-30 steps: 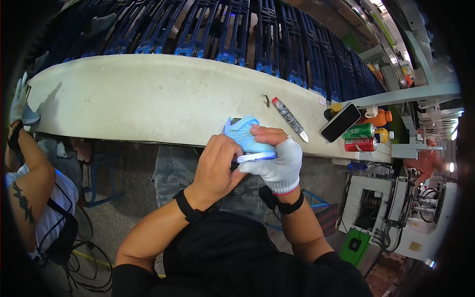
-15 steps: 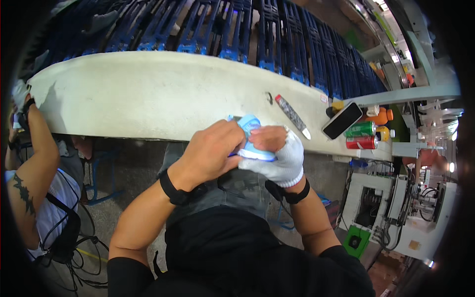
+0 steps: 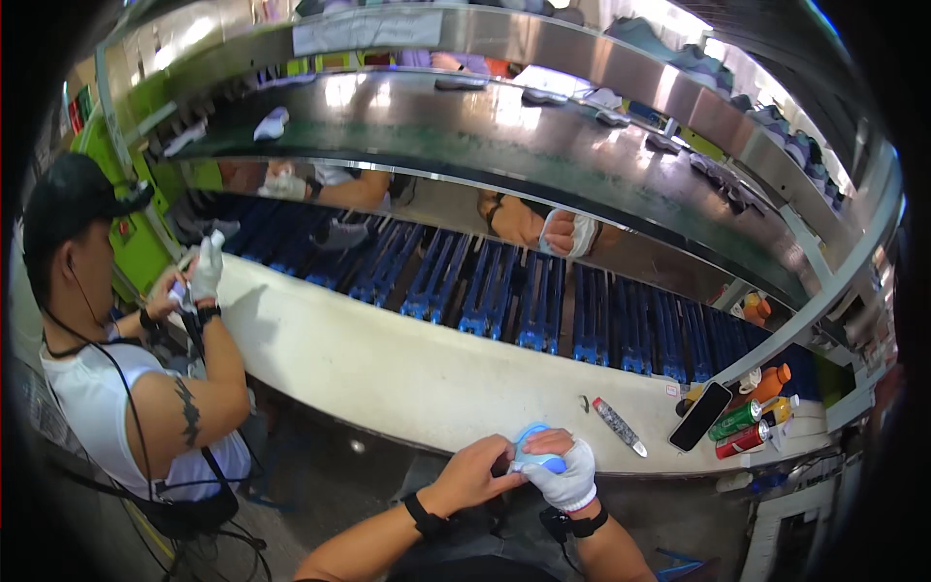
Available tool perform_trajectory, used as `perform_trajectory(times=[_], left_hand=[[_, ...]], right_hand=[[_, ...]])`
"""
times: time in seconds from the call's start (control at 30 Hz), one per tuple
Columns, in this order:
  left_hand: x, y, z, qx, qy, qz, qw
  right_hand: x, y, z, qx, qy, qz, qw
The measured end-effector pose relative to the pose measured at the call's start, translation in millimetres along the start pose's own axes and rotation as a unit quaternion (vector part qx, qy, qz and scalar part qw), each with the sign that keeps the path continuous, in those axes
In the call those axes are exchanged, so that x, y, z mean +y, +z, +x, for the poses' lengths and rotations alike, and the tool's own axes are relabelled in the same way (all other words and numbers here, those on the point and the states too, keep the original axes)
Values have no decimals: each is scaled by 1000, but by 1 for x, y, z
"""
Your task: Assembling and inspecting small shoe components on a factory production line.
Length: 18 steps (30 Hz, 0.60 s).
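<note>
Over the near edge of the white table, both hands hold a small light blue piece (image 3: pixel 529 434), which looks like a shoe sole. Its lower part is hidden by fingers. My left hand (image 3: pixel 477 472), bare with a black wrist strap, grips its left side with fingers and thumb. My right hand (image 3: pixel 572 475) wears a white glove that leaves the fingers bare; these press flat across the top of the piece. A grey-patterned marker-like tube (image 3: pixel 619 427) with a red end lies to the right, beside a small dark ring-shaped bit (image 3: pixel 585 403).
A phone (image 3: pixel 700 417), green can (image 3: pixel 735 420), red can (image 3: pixel 742 441) and bottles (image 3: pixel 773 382) crowd the table's right end. Blue slotted racks (image 3: pixel 485 306) line its far side, beneath a conveyor belt (image 3: pixel 427 121) with soles. At left, a co-worker (image 3: pixel 145 388) handles a piece.
The view has tilted up and swung left, bringing in the conveyor and the co-worker's upper body. Both hands still hold the light blue piece, with the right fingers across it.
</note>
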State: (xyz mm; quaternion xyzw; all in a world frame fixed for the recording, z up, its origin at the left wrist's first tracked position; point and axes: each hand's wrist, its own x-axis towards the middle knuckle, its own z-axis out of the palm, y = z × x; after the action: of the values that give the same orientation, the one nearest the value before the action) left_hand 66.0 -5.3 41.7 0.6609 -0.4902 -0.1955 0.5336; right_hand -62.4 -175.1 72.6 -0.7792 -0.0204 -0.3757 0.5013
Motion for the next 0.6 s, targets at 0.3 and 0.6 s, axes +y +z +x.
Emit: perform_trajectory(times=[0.3, 0.6], left_hand=[[-15, 3, -25, 66, 47, 146, 986], [-3, -22, 6, 36, 289, 234, 928]], right_hand=[[3, -6, -16, 52, 78, 59, 994], [-5, 9, -16, 273, 307, 441, 798]])
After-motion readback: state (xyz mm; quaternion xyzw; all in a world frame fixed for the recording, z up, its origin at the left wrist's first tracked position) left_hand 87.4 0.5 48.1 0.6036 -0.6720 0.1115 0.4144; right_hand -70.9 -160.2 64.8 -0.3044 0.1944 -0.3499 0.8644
